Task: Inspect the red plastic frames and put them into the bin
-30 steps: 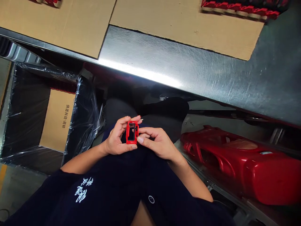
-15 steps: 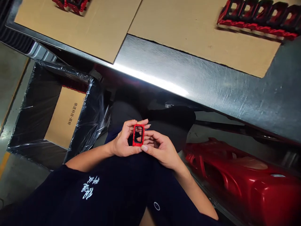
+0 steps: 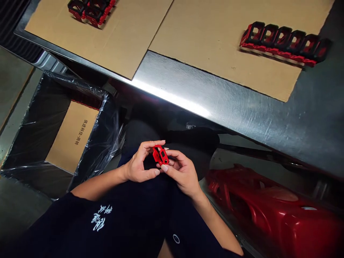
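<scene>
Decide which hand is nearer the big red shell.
Right. The right hand, gripping the frame, is close to the shell; the left hand, also on the frame, is farther off.

glossy red plastic frame (image 3: 160,155), scratched steel table (image 3: 220,104)

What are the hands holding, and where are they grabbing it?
A small red frame, pinched at its edges between the left hand and right hand.

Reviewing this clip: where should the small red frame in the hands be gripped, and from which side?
Probably by its outer rails, pinched from two opposite sides. The red frame is a thin, tilted, open rectangle; left hand and right hand both finger its edges.
</scene>
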### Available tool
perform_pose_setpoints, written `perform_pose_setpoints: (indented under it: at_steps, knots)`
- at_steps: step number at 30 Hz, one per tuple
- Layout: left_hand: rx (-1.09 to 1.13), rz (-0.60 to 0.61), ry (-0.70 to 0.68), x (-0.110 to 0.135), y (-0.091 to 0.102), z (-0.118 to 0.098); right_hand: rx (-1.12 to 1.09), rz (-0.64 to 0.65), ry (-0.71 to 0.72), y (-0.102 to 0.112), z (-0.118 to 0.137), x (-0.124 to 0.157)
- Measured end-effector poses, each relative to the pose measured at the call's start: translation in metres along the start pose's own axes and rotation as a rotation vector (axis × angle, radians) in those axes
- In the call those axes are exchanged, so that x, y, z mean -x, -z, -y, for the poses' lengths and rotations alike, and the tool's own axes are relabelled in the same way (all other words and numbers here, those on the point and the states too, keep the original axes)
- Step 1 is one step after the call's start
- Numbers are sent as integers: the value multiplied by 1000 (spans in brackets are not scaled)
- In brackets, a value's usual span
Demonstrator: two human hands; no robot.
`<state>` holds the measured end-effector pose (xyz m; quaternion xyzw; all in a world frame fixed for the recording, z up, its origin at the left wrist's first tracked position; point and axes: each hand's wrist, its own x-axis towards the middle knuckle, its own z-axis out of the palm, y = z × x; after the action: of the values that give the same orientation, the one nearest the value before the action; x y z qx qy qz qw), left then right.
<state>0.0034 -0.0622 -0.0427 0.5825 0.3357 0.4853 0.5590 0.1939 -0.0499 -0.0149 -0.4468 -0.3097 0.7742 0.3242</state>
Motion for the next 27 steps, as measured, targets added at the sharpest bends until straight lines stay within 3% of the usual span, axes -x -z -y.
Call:
perform_pose_setpoints:
  at_steps: [3,6,10,12,13,15,17,18,19,21,23,25,27]
  knots:
    - [-37,-36,72,-5,11,-9,160,-16,107,6,5,-1]
    - [-167,-38,260,-16,24,-23,409,46,250,12,13,-3]
    - [-362,223,557,-26,43,-43,632,155,324,11,19,-12]
    - [-339,316,592,-25,60,-50,681,196,336,6,19,-18]
    - [-316,297,584,-23,72,-52,684,207,336,3,19,-20]
    - [-317,87,566,-16,107,-54,656,207,319,0,17,-24]
    - [-429,-339,619,-8,155,-51,621,176,282,1,13,-28]
    - [-551,-566,717,-4,182,-48,611,140,257,4,11,-30]
    - [-615,-679,782,0,208,-43,605,97,226,7,8,-32]
    - [-671,-792,896,7,255,-28,585,4,165,14,3,-36]
    - [-697,-843,1047,14,286,-8,541,-75,119,20,-3,-39]
    - [-708,-853,1169,20,300,14,500,-126,93,22,-8,-41]
    - [-716,-836,1236,23,302,34,478,-153,81,22,-11,-42]
